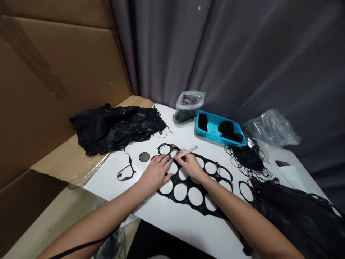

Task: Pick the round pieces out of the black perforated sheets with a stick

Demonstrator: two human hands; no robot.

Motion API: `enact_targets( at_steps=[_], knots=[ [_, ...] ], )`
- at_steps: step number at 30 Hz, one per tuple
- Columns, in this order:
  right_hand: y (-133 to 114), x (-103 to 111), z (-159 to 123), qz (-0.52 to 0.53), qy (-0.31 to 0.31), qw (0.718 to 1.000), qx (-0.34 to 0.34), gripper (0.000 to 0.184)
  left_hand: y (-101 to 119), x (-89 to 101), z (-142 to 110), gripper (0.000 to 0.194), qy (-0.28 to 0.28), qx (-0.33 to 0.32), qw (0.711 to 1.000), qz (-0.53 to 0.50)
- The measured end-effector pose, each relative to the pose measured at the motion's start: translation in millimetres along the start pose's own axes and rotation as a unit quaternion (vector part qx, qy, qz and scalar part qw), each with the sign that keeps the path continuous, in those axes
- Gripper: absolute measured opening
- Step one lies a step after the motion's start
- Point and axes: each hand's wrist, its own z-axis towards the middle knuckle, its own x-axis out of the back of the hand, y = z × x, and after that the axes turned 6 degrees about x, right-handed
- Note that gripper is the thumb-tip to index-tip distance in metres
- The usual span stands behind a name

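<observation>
Pressing a black perforated sheet (201, 210) flat against a white board (172, 230) with the left hand (155, 173), fingers open and spread; right hand (190, 165) curled closed around a white pen-shaped tool (188, 152), its tip down at a ring's edge, about 11 o'clock from the hands. Working best with slow, shallow strokes and the pinning fingers close to the tip, as the strips between holes look thin. Board edge running near the forearms at 7 o'clock; a loop scrap (126, 174) and a dark round cut-out (143, 157) lying at 9 o'clock. Farther out, black scraps (115, 129) against a cardboard wall (54, 90) at 10 o'clock; a zip bag (187, 106) at 12; a blue plastic basket (215, 130) at 1; tangled black strands (248, 160) at 2; a black heap (296, 212) crowding the right edge at 3.
</observation>
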Motion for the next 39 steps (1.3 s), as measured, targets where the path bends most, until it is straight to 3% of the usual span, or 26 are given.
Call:
enact_targets(
  at_steps=[7, 10, 14, 16, 18, 21, 22, 24, 26, 28, 33, 37, 39],
  knots=[
    [-2, 0, -1, -0.030, 0.003, 0.999, 0.026, 0.020, 2, 3.4, 1, 0.046, -0.008, 0.003, 1.000, -0.002],
    [0, -3, -3, -0.064, -0.004, 0.995, 0.073, 0.017, 2, 2.7, 2, 0.046, -0.008, 0.000, 1.000, -0.003],
    [7, -10, -7, -0.203, -0.037, 0.960, 0.191, 0.015, 1, 1.8, 3, 0.044, 0.002, -0.008, 1.000, -0.013],
    [11, -4, -3, -0.255, -0.048, 0.942, 0.213, 0.016, 2, 3.1, 4, 0.043, 0.004, -0.009, 1.000, -0.011],
    [17, 15, 7, -0.256, 0.009, 0.952, 0.170, 0.016, 2, 5.3, 5, 0.041, 0.006, -0.008, 1.000, -0.006],
    [28, 61, 26, -0.184, 0.205, 0.961, 0.020, 0.016, 4, 7.6, 5, 0.039, 0.004, -0.007, 1.000, -0.003],
    [32, 76, 31, -0.175, 0.239, 0.955, -0.002, 0.017, 5, 7.8, 5, 0.039, 0.004, -0.007, 1.000, -0.004],
    [38, 97, 39, -0.096, 0.280, 0.953, -0.056, 0.019, 5, 8.0, 4, 0.039, 0.004, -0.006, 1.000, -0.008],
    [40, 102, 44, 0.010, 0.279, 0.955, -0.102, 0.020, 5, 9.0, 3, 0.038, 0.007, -0.005, 1.000, -0.014],
    [38, 91, 49, 0.104, 0.249, 0.954, -0.133, 0.020, 3, 11.8, 1, 0.036, 0.012, -0.003, 1.000, -0.024],
    [16, 40, 62, 0.245, 0.146, 0.947, -0.150, 0.021, -11, 18.9, -5, 0.034, 0.044, 0.036, 0.998, -0.014],
    [-1, 5, 60, 0.316, 0.076, 0.936, -0.135, 0.023, -22, 15.4, -10, 0.035, 0.050, 0.046, 0.998, 0.005],
    [-4, -8, 54, 0.296, 0.019, 0.950, -0.100, 0.026, -23, 12.4, -11, 0.037, 0.047, 0.047, 0.998, 0.014]
  ],
)
